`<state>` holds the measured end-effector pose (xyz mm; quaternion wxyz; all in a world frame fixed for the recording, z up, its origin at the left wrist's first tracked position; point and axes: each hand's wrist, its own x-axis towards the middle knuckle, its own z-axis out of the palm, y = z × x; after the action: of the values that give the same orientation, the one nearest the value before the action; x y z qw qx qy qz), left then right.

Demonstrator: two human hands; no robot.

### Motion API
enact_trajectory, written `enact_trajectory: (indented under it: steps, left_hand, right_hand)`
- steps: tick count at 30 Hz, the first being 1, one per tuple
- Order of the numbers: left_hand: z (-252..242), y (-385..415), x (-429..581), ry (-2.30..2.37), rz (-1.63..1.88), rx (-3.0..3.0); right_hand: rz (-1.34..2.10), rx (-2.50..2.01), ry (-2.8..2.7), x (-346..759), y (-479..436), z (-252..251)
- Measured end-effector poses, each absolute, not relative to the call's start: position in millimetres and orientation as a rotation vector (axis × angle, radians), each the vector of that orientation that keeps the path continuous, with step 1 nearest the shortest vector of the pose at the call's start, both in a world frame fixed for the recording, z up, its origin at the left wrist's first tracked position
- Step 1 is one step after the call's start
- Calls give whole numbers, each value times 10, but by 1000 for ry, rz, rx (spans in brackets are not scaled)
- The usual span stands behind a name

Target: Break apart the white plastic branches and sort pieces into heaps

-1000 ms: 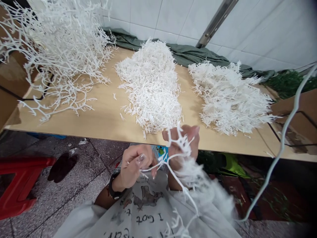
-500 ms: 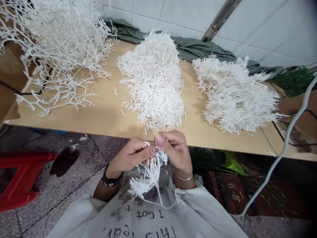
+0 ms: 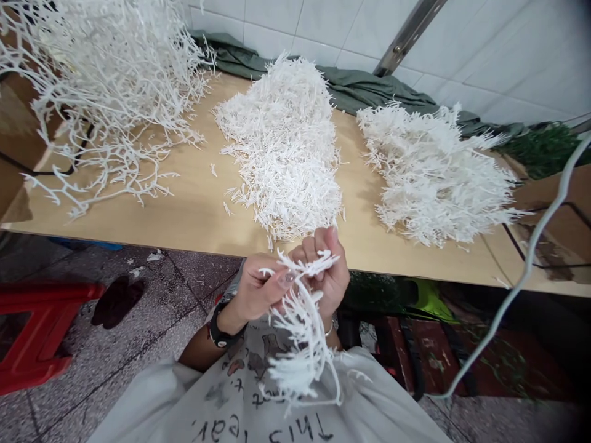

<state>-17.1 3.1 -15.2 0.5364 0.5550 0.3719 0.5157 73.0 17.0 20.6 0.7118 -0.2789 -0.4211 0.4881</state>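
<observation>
My left hand (image 3: 263, 286) pinches a white artificial plant branch (image 3: 302, 344) between thumb and fingers, in front of the table edge. Most of the branch hangs below the hands over my shirt, with a thin stem looping at its lower end. Beside it, my right hand (image 3: 325, 271) is closed, its fingers curled behind a white sprig (image 3: 318, 263) that sticks out at the top of the branch. What lies inside the right fingers is hidden. Just beyond my hands is a heap of small white sprigs (image 3: 295, 160) on the table (image 3: 198, 215).
Bare white branching stems (image 3: 120, 111) are piled at the left, and white bushy branches (image 3: 438, 178) at the right. A pale cable (image 3: 530, 264) hangs at the right. A red stool (image 3: 41, 344) stands on the floor at left. Green cloth (image 3: 360, 89) lines the wall.
My right hand has turned, its fingers now curled upward. The white sprig shows across the top between my hands, and the hanging branch has swung to the right.
</observation>
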Motion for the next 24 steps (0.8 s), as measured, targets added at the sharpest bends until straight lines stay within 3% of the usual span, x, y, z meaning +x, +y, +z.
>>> enact_trajectory:
  steps: [9,15,24]
  left_hand:
    - [-39,63,-203,841,1531,1519]
    - [12,107,-273,925,1425,1677]
    - [28,54,-245,840,1224,1371]
  right_hand:
    - [959,-906,-1137,843,137,205]
    - [786,-1062,-1124,891,136,108]
    - [440,-963,-906,1075,386,154]
